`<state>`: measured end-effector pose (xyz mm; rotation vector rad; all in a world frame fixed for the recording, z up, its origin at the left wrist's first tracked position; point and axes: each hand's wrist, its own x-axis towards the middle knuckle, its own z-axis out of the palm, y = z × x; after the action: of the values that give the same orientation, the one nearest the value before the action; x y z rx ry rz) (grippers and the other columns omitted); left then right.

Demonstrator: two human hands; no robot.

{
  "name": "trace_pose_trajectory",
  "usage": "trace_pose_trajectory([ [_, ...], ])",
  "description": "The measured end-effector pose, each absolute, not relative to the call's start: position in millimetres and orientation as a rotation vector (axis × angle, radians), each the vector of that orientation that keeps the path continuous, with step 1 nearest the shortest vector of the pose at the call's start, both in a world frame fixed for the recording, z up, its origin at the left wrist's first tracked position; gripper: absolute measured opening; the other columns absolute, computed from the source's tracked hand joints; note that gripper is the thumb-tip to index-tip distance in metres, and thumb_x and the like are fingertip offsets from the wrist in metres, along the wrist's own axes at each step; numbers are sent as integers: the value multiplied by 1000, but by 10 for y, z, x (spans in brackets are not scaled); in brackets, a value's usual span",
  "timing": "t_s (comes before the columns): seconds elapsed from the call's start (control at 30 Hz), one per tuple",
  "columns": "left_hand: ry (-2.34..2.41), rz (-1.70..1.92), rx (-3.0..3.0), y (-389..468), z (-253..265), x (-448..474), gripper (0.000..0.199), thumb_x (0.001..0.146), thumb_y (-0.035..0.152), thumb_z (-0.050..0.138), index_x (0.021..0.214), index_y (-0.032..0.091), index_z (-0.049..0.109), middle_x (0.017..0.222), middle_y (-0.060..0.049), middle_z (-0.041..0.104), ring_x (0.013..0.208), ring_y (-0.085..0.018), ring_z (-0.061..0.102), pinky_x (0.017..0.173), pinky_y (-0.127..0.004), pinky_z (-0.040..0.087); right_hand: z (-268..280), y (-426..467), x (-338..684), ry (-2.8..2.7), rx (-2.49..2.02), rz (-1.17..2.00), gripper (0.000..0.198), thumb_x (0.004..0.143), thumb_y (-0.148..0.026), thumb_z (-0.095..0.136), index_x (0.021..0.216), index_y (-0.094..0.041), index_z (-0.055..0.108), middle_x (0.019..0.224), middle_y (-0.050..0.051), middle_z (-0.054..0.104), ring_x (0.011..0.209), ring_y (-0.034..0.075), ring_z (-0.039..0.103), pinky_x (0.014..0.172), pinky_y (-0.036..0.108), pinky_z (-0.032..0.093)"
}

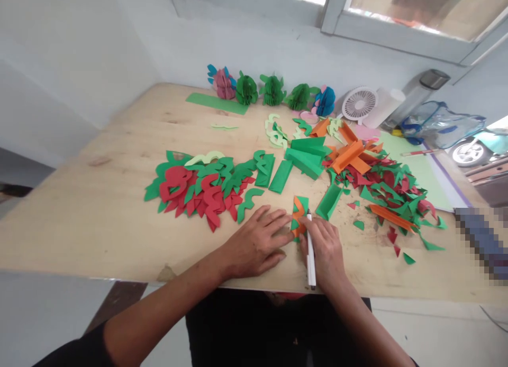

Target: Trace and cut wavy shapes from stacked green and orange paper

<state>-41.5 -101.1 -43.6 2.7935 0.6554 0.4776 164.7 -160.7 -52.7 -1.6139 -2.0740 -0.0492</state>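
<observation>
My left hand [260, 242] lies flat with its fingers stretched out, the tips at the left edge of an orange wavy paper cutout [297, 214]. That cutout rests on a small piece of green paper [303, 203], partly covered by my fingers. In my right hand [326, 246] is a white pen [310, 256], its dark tip pointing away from me beside the cutout. Just left of my hands lies a green wavy cutout [250, 202]. A folded green strip [329, 201] sits beyond my right hand.
Red and green cutouts [210, 192] are piled at left. Paper scraps [391, 190] and folded orange strips [349, 154] lie at right. Several paper honeycomb figures [273, 90], a white fan [360, 103] and a bottle [415, 94] line the back. A clear plastic item [444, 125] lies at right.
</observation>
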Motion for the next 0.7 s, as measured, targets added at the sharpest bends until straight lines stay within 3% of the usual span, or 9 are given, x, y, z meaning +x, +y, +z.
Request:
trace_pose_trajectory([
  [0.43, 631, 444, 2809, -1001, -415, -404, 41, 91, 35, 54, 130, 22, 58, 143, -16, 51, 134, -33, 43, 111, -59, 30, -487, -1598, 1641, -2099, -1634, -42, 27, 96, -20, 47, 118, -21, 63, 98, 9, 68, 101, 25, 59, 83, 38, 42],
  [0.7, 618, 492, 2752, -977, -423, -466, 37, 93, 33, 49, 123, 14, 60, 141, -17, 54, 133, -32, 45, 114, -54, 32, -436, -1585, 1675, -2164, -1637, -20, 25, 95, -18, 46, 114, -19, 63, 97, 8, 67, 96, 24, 58, 81, 37, 40],
])
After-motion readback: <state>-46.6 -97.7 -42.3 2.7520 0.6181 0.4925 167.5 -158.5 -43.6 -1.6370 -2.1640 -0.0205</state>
